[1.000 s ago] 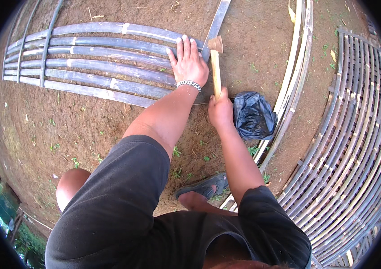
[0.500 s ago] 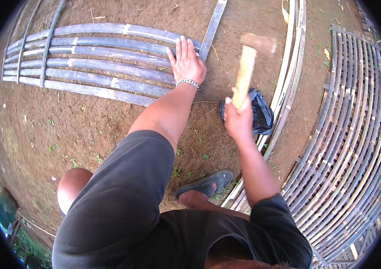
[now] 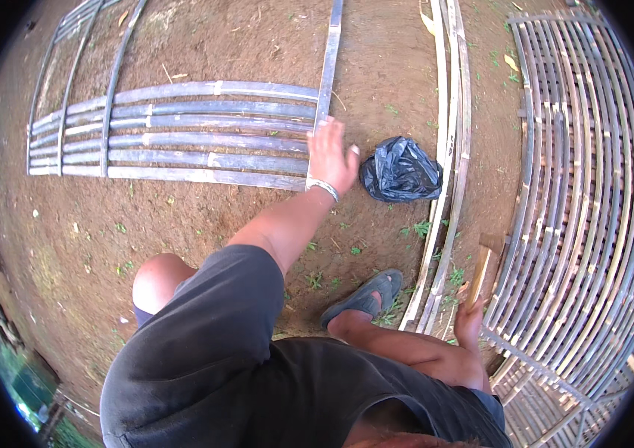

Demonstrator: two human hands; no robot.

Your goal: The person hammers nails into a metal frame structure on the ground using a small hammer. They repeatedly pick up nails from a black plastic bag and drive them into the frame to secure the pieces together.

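Left hand point(image 3: 333, 160), fingers apart, is hiding the slat frame's point(image 3: 246, 160) lower-right corner; soil point(image 3: 182, 224) is lying open below. Right hand point(image 3: 469, 322) is gripping a wood-handled tool point(image 3: 480, 275), head blurring.

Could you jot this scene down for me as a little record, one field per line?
Left side: left hand spread over the end crosspiece of a slatted frame; contact unclear
Right side: right hand gripping a wooden-handled tool
Worn: metal-coloured bracelet on the left wrist
Between the hands: black plastic bag, long pale strips
Far right: large slatted panel
Ground: brown soil, small green plants
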